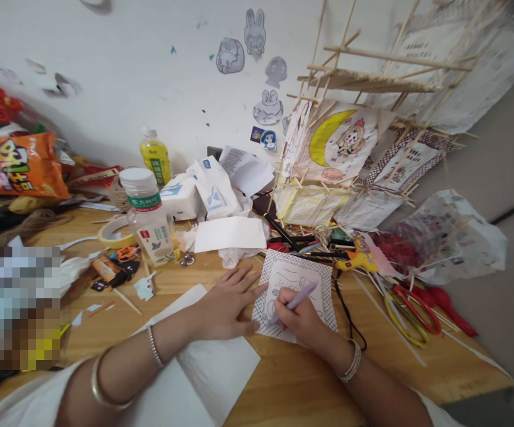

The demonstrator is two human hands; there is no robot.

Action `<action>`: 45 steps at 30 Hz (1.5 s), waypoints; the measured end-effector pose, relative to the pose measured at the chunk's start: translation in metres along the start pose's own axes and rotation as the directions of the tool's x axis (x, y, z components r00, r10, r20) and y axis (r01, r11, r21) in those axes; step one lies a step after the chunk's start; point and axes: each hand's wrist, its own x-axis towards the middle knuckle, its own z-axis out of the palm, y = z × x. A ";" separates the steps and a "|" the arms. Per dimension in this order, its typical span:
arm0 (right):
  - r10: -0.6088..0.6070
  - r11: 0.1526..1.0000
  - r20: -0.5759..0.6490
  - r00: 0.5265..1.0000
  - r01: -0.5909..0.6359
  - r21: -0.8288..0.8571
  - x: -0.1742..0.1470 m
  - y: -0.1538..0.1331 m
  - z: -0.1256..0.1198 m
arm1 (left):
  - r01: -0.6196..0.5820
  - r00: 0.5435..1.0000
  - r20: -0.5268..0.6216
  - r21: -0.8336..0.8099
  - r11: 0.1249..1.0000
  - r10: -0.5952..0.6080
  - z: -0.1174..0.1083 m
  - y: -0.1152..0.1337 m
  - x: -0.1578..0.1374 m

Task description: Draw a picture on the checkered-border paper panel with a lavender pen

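Item count, head view:

- Hands: two, left hand (225, 305) and right hand (299, 317).
- Pens in hand: one purple pen (294, 301).
- Patterned drawing sheets under the hands: one drawing sheet (294, 279).
- Bottles: two, one clear bottle (147, 216) and one yellow bottle (155, 155).
- Tape rolls: one tape roll (114, 232).
- Glue guns: one yellow glue gun (358, 261).
- Snack bags: one orange snack bag (14, 166).
- Benches: one bench (301, 379).

A single head-worn camera looks forward and down, close over the cluttered wooden table (301, 379), facing the white wall (127, 65) across the upper frame.
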 end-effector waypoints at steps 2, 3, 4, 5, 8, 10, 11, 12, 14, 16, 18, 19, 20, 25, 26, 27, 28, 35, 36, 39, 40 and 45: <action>0.019 1.000 0.005 1.000 -0.019 0.003 0.000 0.001 0.000 | 0.002 1.000 0.001 0.001 1.000 -0.002 0.000 0.000 0.000; 0.026 1.000 0.003 1.000 -0.026 0.007 0.000 0.001 0.000 | 0.004 1.000 0.003 0.001 1.000 -0.004 -0.001 0.000 0.000; 0.028 1.000 0.002 1.000 -0.028 0.012 0.000 0.001 0.000 | 0.005 1.000 0.004 0.000 1.000 -0.005 -0.001 0.001 0.000; 0.026 1.000 0.001 1.000 -0.026 0.017 0.000 0.001 0.000 | 0.005 1.000 0.005 0.000 1.000 -0.005 -0.001 0.001 0.000; 0.024 0.999 0.011 1.000 -0.025 0.026 -0.001 0.002 0.000 | 0.003 1.000 0.004 -0.004 1.000 -0.003 -0.002 0.001 0.000; 0.036 0.999 0.019 0.999 -0.036 0.034 -0.001 0.003 0.000 | 0.001 1.000 0.000 -0.007 1.000 -0.001 -0.002 0.001 0.000; 0.041 0.998 0.017 0.999 -0.042 0.040 -0.001 0.003 0.000 | -0.001 1.000 -0.002 -0.009 1.000 0.001 -0.001 0.001 0.000; 0.044 0.998 0.016 0.999 -0.045 0.045 -0.001 0.003 0.000 | -0.003 1.000 -0.003 -0.011 1.000 0.003 -0.001 0.001 0.000; 0.042 0.998 0.014 0.999 -0.043 0.049 -0.001 0.003 0.000 | -0.005 1.000 -0.004 -0.014 1.000 0.005 -0.001 0.000 0.000; 0.037 0.998 0.018 0.999 -0.038 0.044 -0.001 0.003 0.000 | -0.003 1.000 -0.002 -0.014 1.000 0.003 -0.002 0.000 0.000; 0.040 0.998 0.015 0.999 -0.041 0.044 -0.001 0.003 0.000 | -0.002 1.000 0.001 -0.014 1.000 0.002 -0.002 0.001 0.000; 0.039 0.998 0.013 0.999 -0.039 0.045 -0.001 0.004 0.000 | -0.002 1.000 0.003 -0.013 1.000 0.002 -0.002 0.001 0.000; 0.034 0.998 0.012 0.999 -0.035 0.046 -0.002 0.004 0.000 | -0.001 1.000 0.005 -0.012 1.000 0.001 -0.002 0.000 0.000; 0.036 0.993 0.046 0.998 -0.041 0.107 -0.001 0.003 -0.001 | -0.001 1.000 0.015 -0.014 1.000 0.001 -0.002 0.000 0.000; 0.037 0.990 0.038 0.999 -0.042 0.133 0.000 0.003 -0.001 | -0.003 1.000 0.017 -0.016 1.000 0.003 -0.002 -0.001 0.000; 0.033 0.987 0.027 0.999 -0.036 0.154 0.001 0.002 -0.001 | -0.005 1.000 0.019 -0.018 1.000 0.005 -0.003 -0.001 0.000; 0.023 0.985 0.014 1.000 -0.025 0.169 0.003 0.001 -0.001 | -0.007 1.000 0.020 -0.020 1.000 0.007 -0.003 -0.001 0.000; -0.056 0.994 0.018 0.998 0.054 0.095 0.010 0.005 0.006 | -0.019 1.000 0.008 -0.036 0.999 0.019 -0.003 -0.001 0.000; -0.058 0.995 0.021 0.998 0.056 0.086 0.010 0.006 0.007 | -0.023 1.000 0.006 -0.039 0.999 0.023 -0.003 -0.001 0.000; -0.070 0.995 0.028 0.997 0.067 0.074 0.010 0.008 0.006 | -0.030 1.000 0.003 -0.044 0.999 0.030 -0.002 -0.003 0.000; -0.072 0.995 0.030 0.997 0.070 0.071 0.010 0.008 0.006 | -0.030 1.000 0.004 -0.044 0.999 0.030 -0.002 -0.003 0.000; -0.083 0.996 0.040 0.996 0.082 0.041 0.011 0.006 0.005 | -0.018 1.000 0.015 -0.036 0.999 0.018 -0.004 -0.002 0.001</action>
